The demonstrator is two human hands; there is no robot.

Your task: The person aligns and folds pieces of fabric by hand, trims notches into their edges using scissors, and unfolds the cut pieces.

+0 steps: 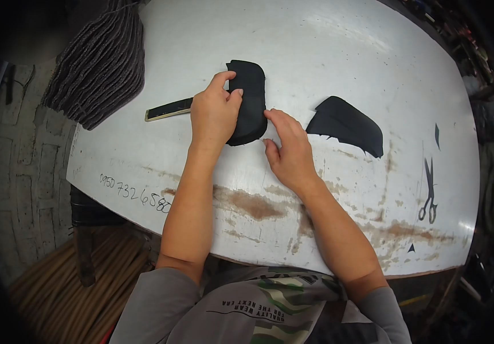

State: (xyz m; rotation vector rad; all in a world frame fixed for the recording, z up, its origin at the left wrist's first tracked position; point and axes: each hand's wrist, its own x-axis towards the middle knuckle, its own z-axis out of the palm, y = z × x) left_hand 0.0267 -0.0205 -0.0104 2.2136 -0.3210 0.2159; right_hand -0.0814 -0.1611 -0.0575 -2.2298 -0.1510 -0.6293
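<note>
A black, fabric-like padded piece (249, 103) with rounded corners lies on the white table in front of me. My left hand (217, 112) is at its left edge, thumb and forefinger bent over that side; the other fingers are hidden. At the lower right edge, my right hand (288, 146) touches the piece with its fingertips, thumb held apart from the forefinger. A dark strip with a pale edge (168, 109) extends left from beneath my left hand. To the right lies a second black piece (347, 127) with a ragged lower edge.
Scissors (428, 192) lie at the table's right side, near small black scraps (437, 137). A stack of dark grey textured pieces (101, 63) sits at the upper left. Brown stains and handwritten numbers mark the white table (338, 46). Long brown rods or tubes (81, 286) lie below left.
</note>
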